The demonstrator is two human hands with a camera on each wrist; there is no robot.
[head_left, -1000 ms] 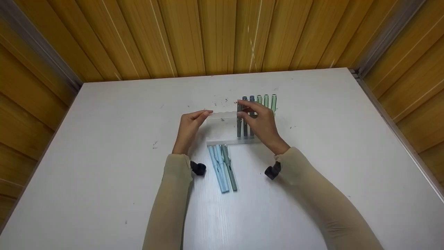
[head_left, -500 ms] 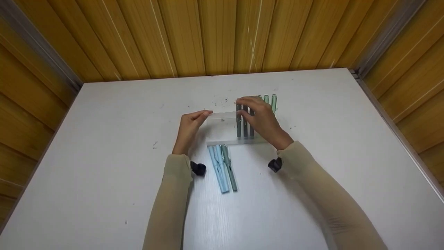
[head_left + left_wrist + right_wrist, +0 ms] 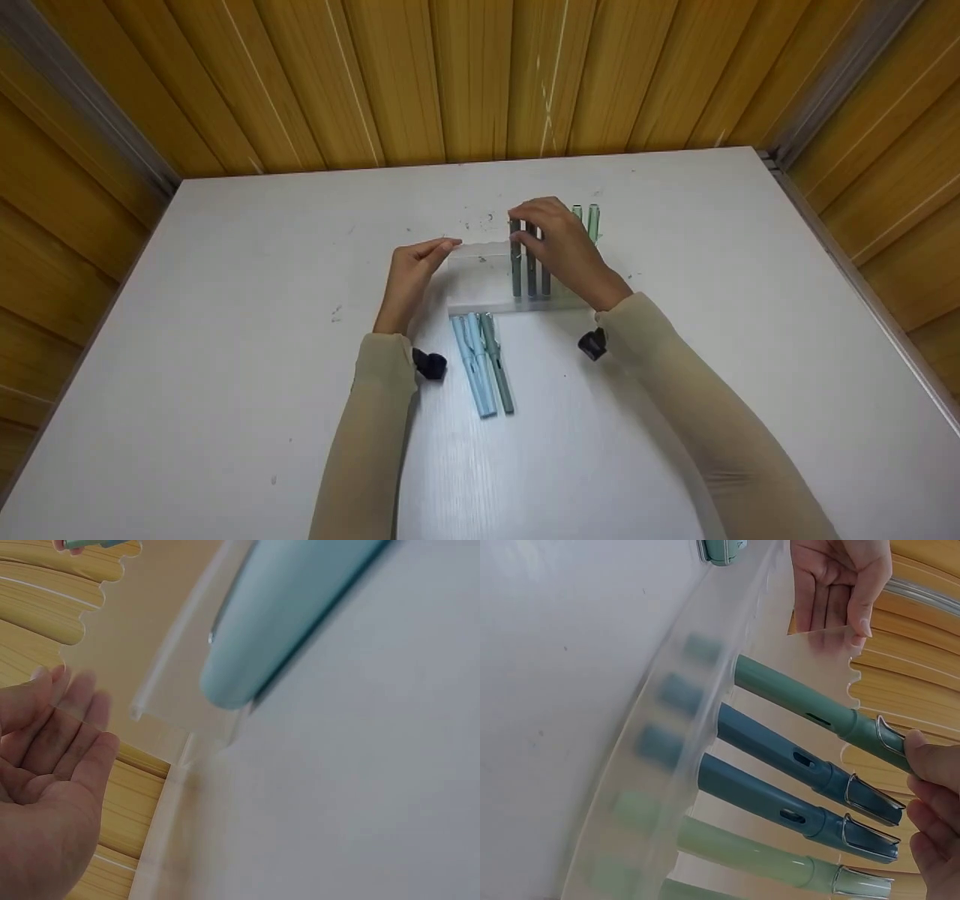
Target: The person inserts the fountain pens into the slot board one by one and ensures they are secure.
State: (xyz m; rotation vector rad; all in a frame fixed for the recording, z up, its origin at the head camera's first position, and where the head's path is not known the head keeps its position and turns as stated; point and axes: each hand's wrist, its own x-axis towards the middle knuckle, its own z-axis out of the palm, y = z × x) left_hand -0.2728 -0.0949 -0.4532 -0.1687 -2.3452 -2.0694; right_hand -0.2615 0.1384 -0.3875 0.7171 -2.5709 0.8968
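A frosted, see-through pen stand with a scalloped top edge stands upright on the table. My left hand pinches its upper left corner, thumb in front and fingers behind the panel. A dark green pen rests upright in the stand, its lower end in the trough. At its clip end, my right hand holds this pen between thumb and fingers. Beside it stand two dark blue pens and several light green pens, partly hidden behind the right hand in the head view.
Two light blue pens and another dark green pen lie on the white table in front of the stand. Yellow wood-look panels rise behind the table's far edge.
My right hand has shifted slightly upward and farther back, covering the tops of the neighbouring pens. The dark green pen stays nearly in place. My left hand has not visibly moved.
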